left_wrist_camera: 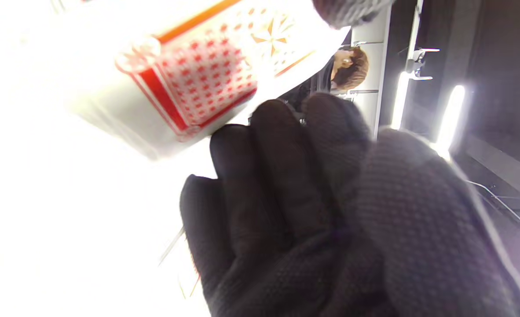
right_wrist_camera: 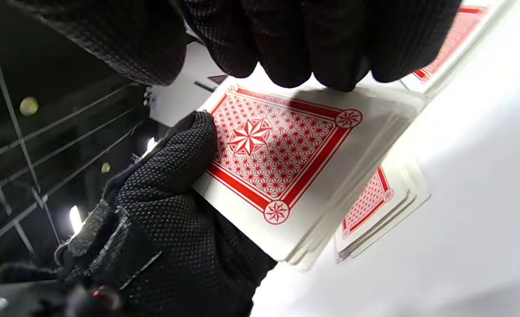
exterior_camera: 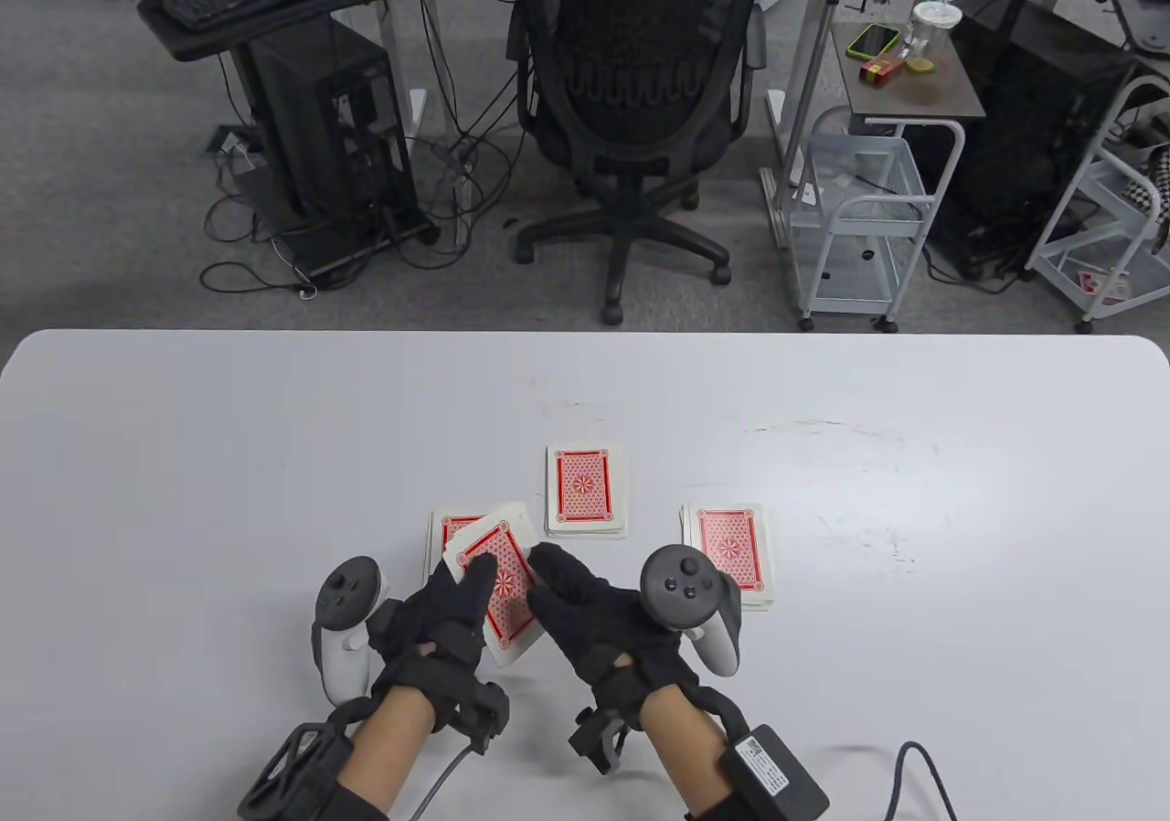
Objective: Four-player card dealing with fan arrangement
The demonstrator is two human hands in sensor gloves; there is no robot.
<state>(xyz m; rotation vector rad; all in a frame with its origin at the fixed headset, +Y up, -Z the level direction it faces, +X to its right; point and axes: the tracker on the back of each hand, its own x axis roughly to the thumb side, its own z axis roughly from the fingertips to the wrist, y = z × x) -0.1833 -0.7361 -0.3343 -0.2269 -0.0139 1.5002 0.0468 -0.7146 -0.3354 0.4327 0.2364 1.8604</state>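
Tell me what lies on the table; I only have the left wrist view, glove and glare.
Observer: Three face-down piles of red-backed cards: a left pile, a middle pile and a right pile.
Operator: Say what holds the deck.
Observer: The left hand holds the deck, thumb laid on its top card.
Operator: Report the right hand.
Observer: The right hand is at the deck's right edge; in the right wrist view its fingertips curl over the deck's far edge.
Operator: Say where the deck sits relative to the piles.
Observer: It overlaps the left pile in the table view.
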